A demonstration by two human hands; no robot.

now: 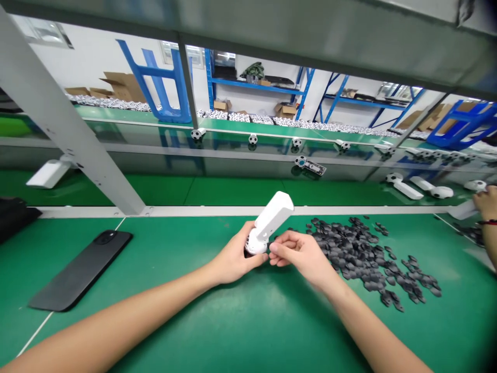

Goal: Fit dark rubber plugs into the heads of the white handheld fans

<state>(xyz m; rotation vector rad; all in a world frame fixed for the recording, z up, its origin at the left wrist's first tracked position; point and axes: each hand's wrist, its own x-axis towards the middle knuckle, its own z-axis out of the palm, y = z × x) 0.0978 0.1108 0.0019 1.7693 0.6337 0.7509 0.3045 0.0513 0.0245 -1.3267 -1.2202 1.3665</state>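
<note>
My left hand [238, 255] is wrapped round the lower, rounded part of a white plastic housing [273, 216], whose long boxy arm tilts up to the right. Close by its right side, my right hand [297, 254] has thumb and fingertips pinched together. Something small and dark seems to show at those fingertips, but I cannot make out what it is. A spread heap of small flat black pieces [357, 254] lies on the green bench just right of my right hand.
A black phone [81, 269] lies at left. Beyond the bench's pale rail [217, 211], a conveyor [240, 168] carries football-patterned units, one with a bare circuit board [315, 167]. A grey post [73, 119] rises at left. Another person's hand [487, 202] is at the far right.
</note>
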